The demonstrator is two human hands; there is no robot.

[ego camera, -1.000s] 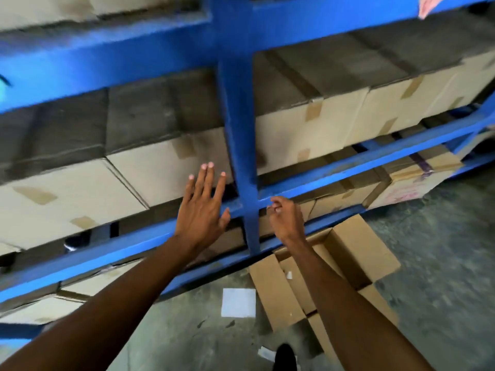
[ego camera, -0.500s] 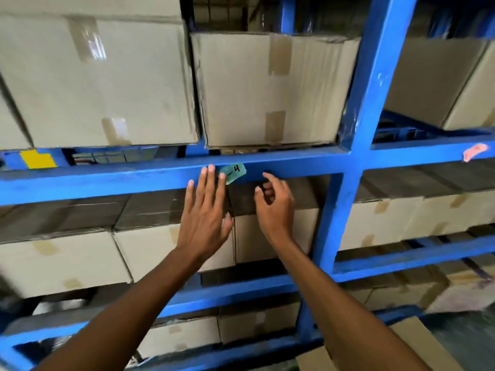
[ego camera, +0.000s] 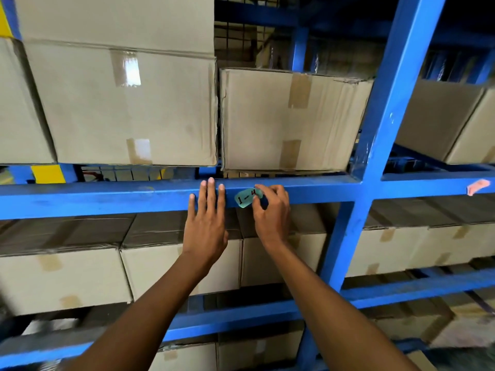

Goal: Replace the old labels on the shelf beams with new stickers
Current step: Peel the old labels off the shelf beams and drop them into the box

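A person is standing at a blue rack, both hands raised to one horizontal shelf beam (ego camera: 107,199). The left hand (ego camera: 206,223) is lying flat and spread, its fingertips (ego camera: 211,183) pressing on the beam face and gripping nothing. Just beside it, the right hand (ego camera: 270,210) is curling its thumb and forefinger together on the right edge of a small teal label (ego camera: 245,198), hand-marked "1-4", which is sitting slightly tilted on the beam between the two hands; its lower edge is overhanging the beam. Whether this is an old label being lifted or a new one being pressed down cannot be told. The label is probably thin, light and limp, likely to curl or tear, so a loose corner is the best hold, peeling slowly. Above the hands, taped cardboard boxes (ego camera: 128,103) are resting on the shelf. Well to the right, past the upright post (ego camera: 375,156), a pink label (ego camera: 478,186) is clinging to the next beam.
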